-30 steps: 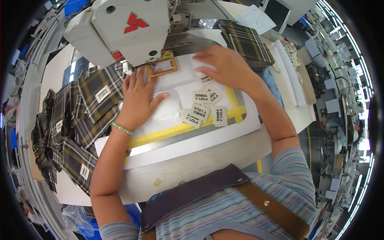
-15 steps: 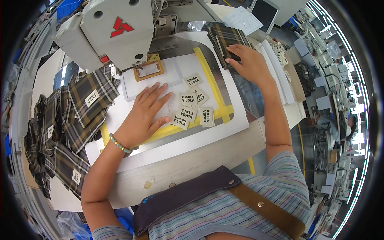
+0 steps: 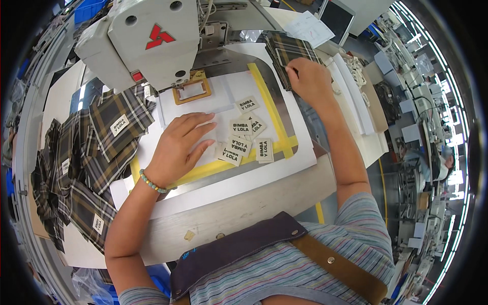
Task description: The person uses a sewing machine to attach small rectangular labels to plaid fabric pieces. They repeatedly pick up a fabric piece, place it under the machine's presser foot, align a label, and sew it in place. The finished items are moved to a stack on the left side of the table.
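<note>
My left hand (image 3: 182, 146) hovers over or rests on the white sheet (image 3: 218, 86), fingers apart and holding nothing; which of the two I cannot tell. Several cream fabric labels (image 3: 247, 104) with dark lettering lie loose to its right, some overlapping. At the right, my right hand (image 3: 307, 79) is closed on top of a stack of folded dark plaid fabric pieces (image 3: 294, 46). Its fingers are curled under, so whatever is in them is hidden. Beyond my left hand, a brass-coloured clamp frame (image 3: 193, 99) sits beneath the white sewing machine head (image 3: 152, 38).
Plaid pieces bearing cream labels (image 3: 120, 125) are heaped at the left. Yellow tape (image 3: 269, 101) borders the white sheet. An open box of small pale parts (image 3: 356, 71) stands at the right, near papers (image 3: 307, 28) and a dark screen (image 3: 336, 21).
My right hand's fingers have curled in from lying stretched on the plaid stack. My left hand has shifted slightly down and its fingers have drawn closer together.
</note>
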Demonstrator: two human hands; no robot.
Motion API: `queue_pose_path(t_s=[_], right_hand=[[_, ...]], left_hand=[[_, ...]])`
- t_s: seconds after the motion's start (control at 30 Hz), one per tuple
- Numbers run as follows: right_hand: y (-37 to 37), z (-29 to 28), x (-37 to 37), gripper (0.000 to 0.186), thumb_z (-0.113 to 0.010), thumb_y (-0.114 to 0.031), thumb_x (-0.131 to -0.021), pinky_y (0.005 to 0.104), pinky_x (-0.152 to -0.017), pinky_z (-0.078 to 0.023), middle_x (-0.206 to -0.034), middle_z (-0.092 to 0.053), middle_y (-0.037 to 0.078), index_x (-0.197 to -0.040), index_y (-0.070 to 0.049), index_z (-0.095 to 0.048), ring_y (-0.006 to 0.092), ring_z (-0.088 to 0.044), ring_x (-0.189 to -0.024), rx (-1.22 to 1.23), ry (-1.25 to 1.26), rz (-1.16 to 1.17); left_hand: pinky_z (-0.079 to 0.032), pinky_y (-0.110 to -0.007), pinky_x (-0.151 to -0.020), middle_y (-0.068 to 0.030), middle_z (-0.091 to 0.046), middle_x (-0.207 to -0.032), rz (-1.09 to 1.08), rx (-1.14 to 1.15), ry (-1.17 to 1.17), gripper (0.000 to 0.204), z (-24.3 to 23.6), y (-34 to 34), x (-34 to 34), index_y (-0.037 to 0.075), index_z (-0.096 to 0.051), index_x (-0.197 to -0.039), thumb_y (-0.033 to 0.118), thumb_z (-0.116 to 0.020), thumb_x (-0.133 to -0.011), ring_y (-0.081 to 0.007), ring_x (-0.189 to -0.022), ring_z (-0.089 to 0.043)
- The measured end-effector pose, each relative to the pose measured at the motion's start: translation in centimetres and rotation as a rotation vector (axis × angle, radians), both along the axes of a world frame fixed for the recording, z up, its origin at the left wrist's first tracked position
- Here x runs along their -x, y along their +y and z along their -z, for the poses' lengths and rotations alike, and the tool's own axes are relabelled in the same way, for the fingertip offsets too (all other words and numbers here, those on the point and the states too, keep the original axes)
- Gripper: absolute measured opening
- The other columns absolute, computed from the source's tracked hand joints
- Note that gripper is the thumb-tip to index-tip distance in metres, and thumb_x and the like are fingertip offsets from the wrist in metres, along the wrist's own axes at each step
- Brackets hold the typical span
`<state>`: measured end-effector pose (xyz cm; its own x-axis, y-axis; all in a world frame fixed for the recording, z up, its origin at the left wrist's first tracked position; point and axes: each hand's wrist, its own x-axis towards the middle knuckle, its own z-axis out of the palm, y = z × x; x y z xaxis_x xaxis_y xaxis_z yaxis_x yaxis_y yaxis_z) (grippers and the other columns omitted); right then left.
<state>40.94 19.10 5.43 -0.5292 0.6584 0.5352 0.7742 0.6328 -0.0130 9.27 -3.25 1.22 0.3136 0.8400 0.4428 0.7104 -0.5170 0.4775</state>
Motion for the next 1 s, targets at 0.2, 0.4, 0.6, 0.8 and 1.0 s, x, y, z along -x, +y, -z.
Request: queue_pose_path(t_s=[0.2,0.4,0.6,0.8,1.0], right_hand=[[1.0,-2.0,1.0,0.015,-0.072,-0.021,-0.097,0.0438,-0.072,-0.059,-0.095,-0.079,0.010,-0.100,-0.008,-0.078,0.0355,-0.075,-0.083,-0.066,0.221,-0.072],[-3.3,0.0,5.7,0.012,-0.077,-0.017,-0.093,0.0416,-0.067,-0.058,-0.096,-0.075,0.007,-0.100,-0.008,-0.077,0.0300,-0.073,-0.081,-0.007,0.007,-0.411],[-7.3,2.4,7.2,0.013,-0.078,-0.015,-0.090,0.0400,-0.071,-0.060,-0.096,-0.073,0.004,-0.099,-0.006,-0.076,0.0287,-0.072,-0.084,0.080,-0.048,-0.523],[-8.0,1.6,4.3,0.001,-0.073,-0.008,-0.086,0.0350,-0.074,-0.059,-0.092,-0.070,0.003,-0.087,-0.007,-0.074,0.0225,-0.070,-0.093,-0.053,0.027,-0.404],[-5.7,2.2,3.1,0.004,-0.074,-0.008,-0.081,0.0364,-0.072,-0.058,-0.088,-0.067,0.003,-0.084,-0.007,-0.072,0.0229,-0.068,-0.088,-0.158,-0.075,-0.399]], left_hand=[[-0.059,-0.042,-0.101,-0.0138,-0.071,-0.140,0.032,-0.012,-0.095,0.039,-2.8,-0.4,-1.0,0.005,-0.073,-0.132,0.005,-0.078,-0.093,-0.0343,-0.121,-0.070],[-0.060,-0.046,-0.099,-0.0208,-0.070,-0.132,-0.036,-0.137,-0.028,0.069,-2.9,2.8,-4.0,0.009,-0.052,-0.158,-0.001,-0.074,-0.094,-0.0423,-0.116,-0.069],[-0.059,-0.048,-0.089,-0.0210,-0.071,-0.122,-0.141,-0.022,-0.105,0.062,1.0,8.1,-5.6,0.008,-0.057,-0.151,-0.009,-0.065,-0.092,-0.0420,-0.105,-0.070],[-0.059,-0.045,-0.084,-0.0133,-0.075,-0.106,-0.207,-0.063,-0.189,0.022,1.7,9.3,-5.4,0.002,-0.073,-0.108,-0.007,-0.068,-0.088,-0.0372,-0.096,-0.073],[-0.059,-0.040,-0.076,-0.0105,-0.076,-0.101,-0.215,-0.199,-0.004,0.019,2.0,8.1,-3.0,0.004,-0.077,-0.103,-0.004,-0.071,-0.087,-0.0323,-0.087,-0.074]])
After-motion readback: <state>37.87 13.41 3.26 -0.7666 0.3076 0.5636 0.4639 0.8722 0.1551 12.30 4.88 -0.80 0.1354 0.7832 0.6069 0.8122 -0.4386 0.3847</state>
